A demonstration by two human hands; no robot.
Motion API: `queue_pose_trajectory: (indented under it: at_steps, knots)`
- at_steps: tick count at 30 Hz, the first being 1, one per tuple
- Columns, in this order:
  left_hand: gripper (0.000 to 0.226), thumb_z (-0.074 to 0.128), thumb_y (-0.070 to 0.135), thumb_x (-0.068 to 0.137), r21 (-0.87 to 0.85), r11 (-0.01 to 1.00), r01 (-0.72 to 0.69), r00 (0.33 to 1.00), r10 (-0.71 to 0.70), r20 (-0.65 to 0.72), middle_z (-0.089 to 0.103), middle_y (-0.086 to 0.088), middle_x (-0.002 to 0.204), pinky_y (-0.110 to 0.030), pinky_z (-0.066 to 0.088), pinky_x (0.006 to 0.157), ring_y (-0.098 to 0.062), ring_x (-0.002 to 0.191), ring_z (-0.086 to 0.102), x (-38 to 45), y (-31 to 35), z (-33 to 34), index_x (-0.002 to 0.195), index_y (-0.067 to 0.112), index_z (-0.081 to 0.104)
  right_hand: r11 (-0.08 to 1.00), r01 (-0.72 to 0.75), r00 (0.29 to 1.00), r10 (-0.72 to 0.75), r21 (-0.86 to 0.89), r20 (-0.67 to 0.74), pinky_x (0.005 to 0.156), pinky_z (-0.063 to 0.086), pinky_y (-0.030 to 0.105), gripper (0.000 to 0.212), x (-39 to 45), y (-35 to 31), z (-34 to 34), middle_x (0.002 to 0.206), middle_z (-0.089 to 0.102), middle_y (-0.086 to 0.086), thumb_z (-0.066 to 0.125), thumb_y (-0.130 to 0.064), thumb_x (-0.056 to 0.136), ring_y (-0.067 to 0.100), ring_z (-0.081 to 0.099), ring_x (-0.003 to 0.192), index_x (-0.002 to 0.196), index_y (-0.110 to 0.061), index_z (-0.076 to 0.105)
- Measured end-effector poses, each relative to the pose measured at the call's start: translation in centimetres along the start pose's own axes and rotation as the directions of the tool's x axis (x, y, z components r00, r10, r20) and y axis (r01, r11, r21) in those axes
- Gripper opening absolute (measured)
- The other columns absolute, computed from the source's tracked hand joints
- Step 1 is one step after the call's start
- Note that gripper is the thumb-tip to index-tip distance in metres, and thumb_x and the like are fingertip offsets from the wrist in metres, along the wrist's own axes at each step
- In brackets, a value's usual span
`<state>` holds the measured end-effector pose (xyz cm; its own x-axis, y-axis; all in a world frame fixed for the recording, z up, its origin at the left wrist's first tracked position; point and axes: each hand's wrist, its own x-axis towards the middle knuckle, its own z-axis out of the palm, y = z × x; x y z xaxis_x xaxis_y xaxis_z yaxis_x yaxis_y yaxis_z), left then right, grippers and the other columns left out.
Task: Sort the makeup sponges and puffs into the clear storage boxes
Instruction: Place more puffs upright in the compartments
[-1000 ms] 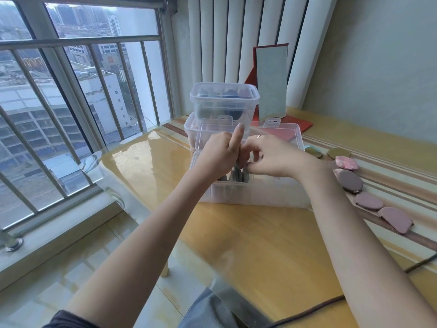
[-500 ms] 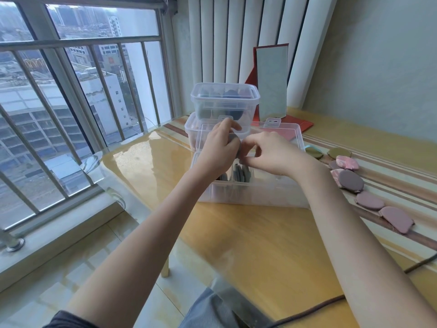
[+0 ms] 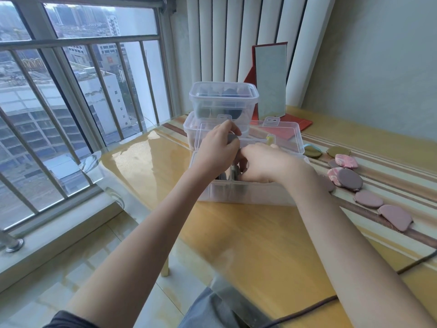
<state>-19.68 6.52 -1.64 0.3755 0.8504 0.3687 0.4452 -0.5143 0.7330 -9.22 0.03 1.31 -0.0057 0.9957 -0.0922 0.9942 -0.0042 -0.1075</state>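
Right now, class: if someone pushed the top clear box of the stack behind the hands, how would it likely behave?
The top clear box probably slides or tips easily: it sits high on a lower box, and its thin walls look light. The few dark puffs inside likely add little weight. The glossy table would offer scant grip if the whole stack shifted.

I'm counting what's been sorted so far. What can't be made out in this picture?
- Head view: contents of the open box, covered by the left hand and right hand.
- Right hand's grip: fingers turned away, hidden.
- Stacked boxes: only dark shapes show through hazy walls.
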Motion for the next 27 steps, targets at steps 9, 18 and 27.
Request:
queue_pose_trajectory:
  at_steps: [9,18,27]
  knots:
    - [0.019,0.043,0.012,0.088,0.209,0.977,-0.039,0.999,0.033,0.033,0.06,-0.004,0.111,-0.04,0.048,0.084,-0.024,0.092,0.056,0.1,0.0,0.0,0.103,0.016,0.053,0.922,0.058,0.998,-0.039,0.383,-0.059,0.056,0.046,0.023,0.018,-0.6,1.0,-0.5,0.084,0.065,-0.003,0.076,-0.014,0.072,0.012,0.059,0.071,0.084,-0.018,0.065]
    - [0.021,0.049,0.01,0.087,0.269,0.958,-0.098,0.994,0.081,0.073,0.056,-0.005,0.117,-0.044,0.05,0.083,-0.026,0.093,0.056,0.0,0.3,0.1,0.107,0.014,0.053,0.805,0.037,0.998,-0.005,0.592,-0.055,0.043,0.036,0.005,0.008,-1.0,1.6,-1.0,0.068,0.06,-0.007,0.078,-0.009,0.077,-0.01,0.054,0.049,0.083,-0.008,0.071]
    - [0.033,0.063,0.003,0.081,-0.245,0.969,-0.026,1.0,0.026,-0.003,0.065,0.007,0.083,-0.029,0.059,0.064,-0.011,0.072,0.068,-0.6,0.5,-0.6,0.11,0.015,0.051,0.705,0.017,0.97,0.159,0.709,-0.182,0.068,0.05,0.027,0.023,-0.1,2.5,-0.8,0.097,0.066,-0.004,0.06,-0.028,0.093,0.009,0.066,0.082,0.113,-0.022,0.05]
